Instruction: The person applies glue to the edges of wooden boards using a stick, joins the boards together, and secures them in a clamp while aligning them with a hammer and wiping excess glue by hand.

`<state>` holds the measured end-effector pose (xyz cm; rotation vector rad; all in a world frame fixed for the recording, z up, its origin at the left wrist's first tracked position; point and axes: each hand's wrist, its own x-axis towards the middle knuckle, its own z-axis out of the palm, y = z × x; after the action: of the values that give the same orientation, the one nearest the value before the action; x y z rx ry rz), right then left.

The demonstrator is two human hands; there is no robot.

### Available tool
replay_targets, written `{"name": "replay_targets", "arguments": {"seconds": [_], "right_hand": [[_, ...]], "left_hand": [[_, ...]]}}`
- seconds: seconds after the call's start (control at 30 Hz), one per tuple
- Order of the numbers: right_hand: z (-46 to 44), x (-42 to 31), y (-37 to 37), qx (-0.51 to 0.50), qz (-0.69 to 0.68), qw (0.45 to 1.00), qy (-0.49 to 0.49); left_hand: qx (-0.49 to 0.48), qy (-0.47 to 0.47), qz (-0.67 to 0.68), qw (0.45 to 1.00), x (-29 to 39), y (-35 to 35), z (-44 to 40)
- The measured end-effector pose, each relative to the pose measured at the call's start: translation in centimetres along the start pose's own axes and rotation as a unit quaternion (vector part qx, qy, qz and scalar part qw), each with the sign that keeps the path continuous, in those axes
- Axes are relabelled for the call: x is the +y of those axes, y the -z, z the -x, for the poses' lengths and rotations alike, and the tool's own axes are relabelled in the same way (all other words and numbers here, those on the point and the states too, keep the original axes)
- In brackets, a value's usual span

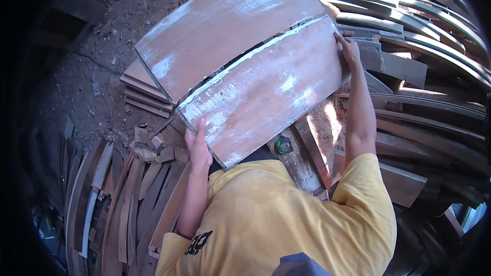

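Left hand (199, 149): thumb on top of near board (266, 87); fingers hidden underneath. Right hand (349, 52): at the board's right end, some fingers out of sight behind the edge. Far board (230, 25): upper edge partly cut by the frame; whatever supports it is hidden. Gap between the boards too dark to read. Stack (146, 92) runs out of sight beneath far board. Plank (303, 169) partly covered by near board. Green-and-black object (283, 145): small, possibly a tape measure. Shirt print (198, 244) folded, illegible. Cap (299, 267) cut off at bottom. Strips (429, 103) at right fade into the black rim.
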<state>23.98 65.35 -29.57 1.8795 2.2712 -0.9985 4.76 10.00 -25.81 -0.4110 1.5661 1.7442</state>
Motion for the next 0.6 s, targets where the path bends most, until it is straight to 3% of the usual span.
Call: {"name": "replay_targets", "arguments": {"seconds": [0.6], "right_hand": [[-0.5, 0.4, -1.4, 0.015, -0.065, 0.998, 0.002]], "left_hand": [[0.018, -0.019, -0.009, 1.0, -2.1, 0.7, -1.5]]}}
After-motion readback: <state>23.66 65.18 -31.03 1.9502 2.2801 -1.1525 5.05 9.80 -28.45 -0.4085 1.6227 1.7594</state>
